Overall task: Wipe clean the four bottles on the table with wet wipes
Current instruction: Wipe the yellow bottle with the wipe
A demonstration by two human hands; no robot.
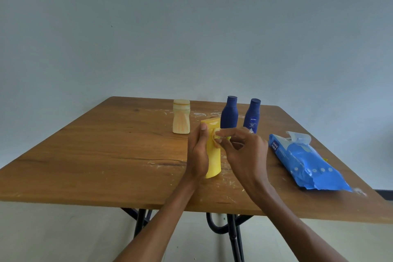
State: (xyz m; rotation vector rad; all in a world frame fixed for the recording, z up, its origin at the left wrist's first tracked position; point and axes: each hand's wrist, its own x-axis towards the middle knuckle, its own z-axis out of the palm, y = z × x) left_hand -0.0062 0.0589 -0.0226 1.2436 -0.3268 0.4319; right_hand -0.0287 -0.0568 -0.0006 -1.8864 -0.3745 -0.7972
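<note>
While left grip (197, 151) clamps yellow bottle (213, 155) | right grip (240, 147) pinches wipe (215, 137) | scuffed wooden table (95, 155), grey wall (191, 27)

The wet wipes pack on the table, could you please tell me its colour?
Bright blue, with white lettering and dots; the wet wipes pack shows clearly in the head view.

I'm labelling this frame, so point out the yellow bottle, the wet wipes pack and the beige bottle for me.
yellow bottle (213, 164): head view, lower body below the hands.
wet wipes pack (306, 164): head view, middle of the blue wrapper.
beige bottle (181, 122): head view, middle of its body.
</note>
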